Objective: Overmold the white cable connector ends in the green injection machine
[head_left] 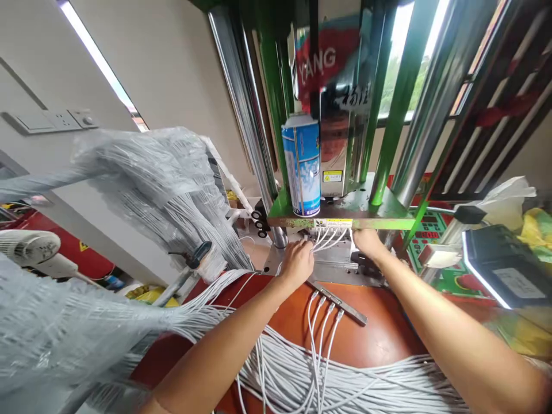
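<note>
My left hand is closed at the front of the green press, its fingers curled round white cables that fan out to the metal mold under the press plate. My right hand reaches to the right end of that mold; its fingers are mostly hidden beneath the plate edge. Below, a metal bar fixture lies slanted on the reddish-brown tabletop. Several white cables with plugs sit in its slots, their tails running down toward me.
A big bundle of white cables spreads across the front. Plastic-wrapped cable bundles hang at left. A blue spray can stands on the green press plate. A control panel and black box stand at right.
</note>
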The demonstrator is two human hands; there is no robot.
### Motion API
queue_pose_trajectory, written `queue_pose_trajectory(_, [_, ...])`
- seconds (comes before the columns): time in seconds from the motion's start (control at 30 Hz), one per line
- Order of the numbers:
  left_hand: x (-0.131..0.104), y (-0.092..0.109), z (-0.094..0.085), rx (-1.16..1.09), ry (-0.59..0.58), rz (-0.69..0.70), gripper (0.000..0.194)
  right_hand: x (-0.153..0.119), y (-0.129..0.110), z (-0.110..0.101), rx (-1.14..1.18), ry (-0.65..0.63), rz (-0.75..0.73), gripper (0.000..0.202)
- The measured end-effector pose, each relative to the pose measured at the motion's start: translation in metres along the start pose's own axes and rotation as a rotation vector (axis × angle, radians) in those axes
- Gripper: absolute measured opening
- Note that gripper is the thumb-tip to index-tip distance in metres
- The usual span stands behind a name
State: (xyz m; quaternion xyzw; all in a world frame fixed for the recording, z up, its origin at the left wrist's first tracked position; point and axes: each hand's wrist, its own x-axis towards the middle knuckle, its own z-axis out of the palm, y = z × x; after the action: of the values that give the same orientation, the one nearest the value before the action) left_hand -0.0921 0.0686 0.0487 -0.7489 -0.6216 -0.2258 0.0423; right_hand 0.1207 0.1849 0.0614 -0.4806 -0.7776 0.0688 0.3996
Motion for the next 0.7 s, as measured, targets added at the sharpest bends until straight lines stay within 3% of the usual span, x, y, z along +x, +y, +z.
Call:
queue_pose_trajectory(0.1, [-0.016,0.004,-0.027,-0.098,-0.084,0.086,0.005,-0.032,0.001,-0.006,-0.002,-0.01,0.021,0.029])
queue_pose_trajectory(0.13, [-0.025,0.009,-0.035,-0.138,-0.128,0.114,0.01,-0.045,0.0,-0.009,-0.006,-0.019,0.028,0.029])
queue_pose_trajectory(0.2, [-0.049,0.026,-0.049,-0.17,-0.189,0.15,0.024,-0.071,-0.005,-0.013,-0.03,-0.039,0.042,0.031])
queue_pose_trajectory(0.27, [-0.08,0.05,-0.059,-0.142,-0.22,0.257,0.026,-0.094,-0.012,-0.015,-0.074,-0.047,0.075,0.03])
queue_pose_trajectory(0.37, [-0.125,0.083,-0.072,-0.109,-0.172,0.536,0.016,-0.118,-0.015,-0.017,-0.125,-0.07,0.128,0.03])
queue_pose_trajectory(0.43, [-0.144,0.091,-0.088,-0.138,-0.123,0.605,0.015,-0.128,-0.01,-0.019,-0.121,-0.123,0.126,0.03])
queue_pose_trajectory(0.6, [-0.139,0.069,-0.138,-0.2,-0.273,0.61,0.015,-0.147,-0.002,-0.031,-0.041,-0.244,0.086,0.037])
queue_pose_trajectory(0.7, [-0.129,0.06,-0.143,-0.172,-0.24,0.672,0.015,-0.161,-0.026,-0.049,0.07,-0.271,0.091,0.049])
